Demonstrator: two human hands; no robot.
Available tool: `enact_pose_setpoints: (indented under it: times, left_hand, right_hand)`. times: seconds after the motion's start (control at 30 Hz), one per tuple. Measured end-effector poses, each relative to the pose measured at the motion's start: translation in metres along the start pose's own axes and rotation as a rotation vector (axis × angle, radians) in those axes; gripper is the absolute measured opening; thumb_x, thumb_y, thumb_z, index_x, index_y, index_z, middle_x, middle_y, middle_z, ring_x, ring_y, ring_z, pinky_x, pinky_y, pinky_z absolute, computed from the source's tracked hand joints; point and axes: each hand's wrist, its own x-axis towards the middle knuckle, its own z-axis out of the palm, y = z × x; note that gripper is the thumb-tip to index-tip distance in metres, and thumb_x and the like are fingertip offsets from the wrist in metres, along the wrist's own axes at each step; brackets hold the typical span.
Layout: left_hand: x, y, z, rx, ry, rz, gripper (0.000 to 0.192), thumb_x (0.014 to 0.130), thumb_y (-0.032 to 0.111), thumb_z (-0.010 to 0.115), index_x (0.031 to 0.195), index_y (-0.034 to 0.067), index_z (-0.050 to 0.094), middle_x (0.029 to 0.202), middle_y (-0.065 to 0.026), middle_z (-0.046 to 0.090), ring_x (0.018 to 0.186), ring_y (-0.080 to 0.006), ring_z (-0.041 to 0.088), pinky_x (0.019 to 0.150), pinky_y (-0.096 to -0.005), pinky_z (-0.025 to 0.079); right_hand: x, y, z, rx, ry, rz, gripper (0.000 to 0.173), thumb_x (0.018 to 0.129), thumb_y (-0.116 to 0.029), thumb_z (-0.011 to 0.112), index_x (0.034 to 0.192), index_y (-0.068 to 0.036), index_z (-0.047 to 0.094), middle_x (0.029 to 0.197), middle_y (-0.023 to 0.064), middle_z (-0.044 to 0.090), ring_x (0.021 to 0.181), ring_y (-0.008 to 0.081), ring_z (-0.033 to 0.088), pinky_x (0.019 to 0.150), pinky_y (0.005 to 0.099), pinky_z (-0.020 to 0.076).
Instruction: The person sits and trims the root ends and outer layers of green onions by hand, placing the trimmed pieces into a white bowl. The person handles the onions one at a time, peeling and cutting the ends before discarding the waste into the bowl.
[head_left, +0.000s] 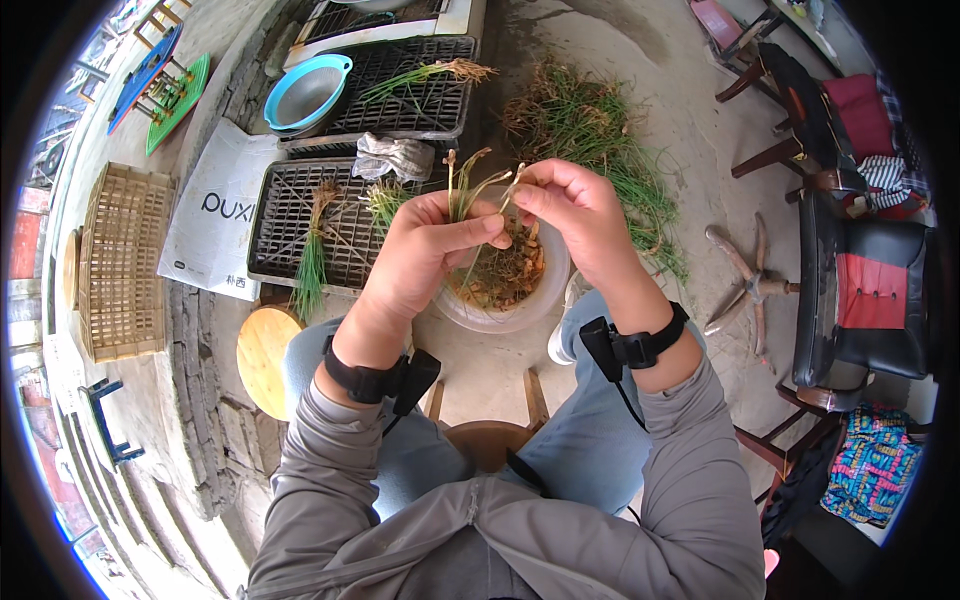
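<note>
In my left hand (431, 247) is a small bunch of thin scallion-like stalks (461, 187), pinched between thumb and fingers with pale ends pointing up. My right hand (574, 210) grips the pale end of one stalk (513, 184) between thumb and forefinger, just right of the bunch. Below both hands stands a whitish plastic basin (491, 324) with brown roots and orange-brown scraps (510, 274) in it. A large heap of green stalks with dry, brownish roots (577, 120) lies on the floor beyond my right hand.
Black plastic crates (281, 225) at the left carry a bundle of rooted greens (311, 255), a cloth (394, 156) and a blue-rimmed colander (307, 94). A round wooden stool (266, 360) is by my left knee. Right stand a black-and-red chair (870, 289) and a star-shaped chair base (754, 285).
</note>
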Motion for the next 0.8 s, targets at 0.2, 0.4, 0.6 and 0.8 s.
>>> enact_pose_setpoints:
  times: [0.2, 0.4, 0.6, 0.8]
  left_hand:
    - [-0.001, -0.001, -0.001, 0.039, 0.031, -0.01, 0.007, 0.085, 0.005, 0.065, 0.091, 0.002, 0.067, 0.077, -0.0106, 0.07, 0.05, -0.0029, 0.038, 0.05, -0.0188, 0.029]
    - [-0.003, -0.001, 0.006, 0.234, 0.185, 0.148, 0.007, 0.084, 0.005, 0.068, 0.09, 0.002, 0.068, 0.078, -0.0076, 0.07, 0.054, -0.0011, 0.044, 0.051, -0.0183, 0.031]
    - [-0.002, -0.005, 0.008, 0.349, 0.159, 0.213, 0.008, 0.084, 0.003, 0.069, 0.09, -0.001, 0.068, 0.08, -0.0071, 0.07, 0.067, -0.0064, 0.061, 0.059, -0.0177, 0.044]
    - [-0.003, -0.004, 0.008, 0.314, 0.125, 0.189, 0.006, 0.084, 0.001, 0.069, 0.088, -0.003, 0.067, 0.08, -0.008, 0.069, 0.075, -0.0116, 0.066, 0.07, -0.0215, 0.052]
  right_hand:
    - [0.006, -0.007, -0.013, 0.209, 0.092, -0.075, 0.017, 0.096, -0.012, 0.057, 0.105, 0.001, 0.06, 0.092, 0.0053, 0.062, 0.082, 0.0115, 0.057, 0.076, 0.0273, 0.0464]
    - [-0.002, -0.007, -0.001, -0.005, -0.033, 0.022, 0.018, 0.094, -0.013, 0.06, 0.106, 0.002, 0.062, 0.099, 0.0067, 0.065, 0.084, 0.0119, 0.061, 0.077, 0.0262, 0.0483]
    - [-0.001, -0.002, 0.005, -0.018, -0.015, -0.041, 0.017, 0.09, -0.006, 0.065, 0.104, 0.003, 0.061, 0.095, 0.0053, 0.064, 0.083, 0.0091, 0.059, 0.073, 0.0236, 0.0483]
    - [-0.002, 0.006, 0.006, -0.185, 0.103, -0.179, 0.015, 0.096, -0.012, 0.059, 0.102, 0.002, 0.06, 0.095, 0.0043, 0.062, 0.081, 0.0088, 0.057, 0.073, 0.0242, 0.0475]
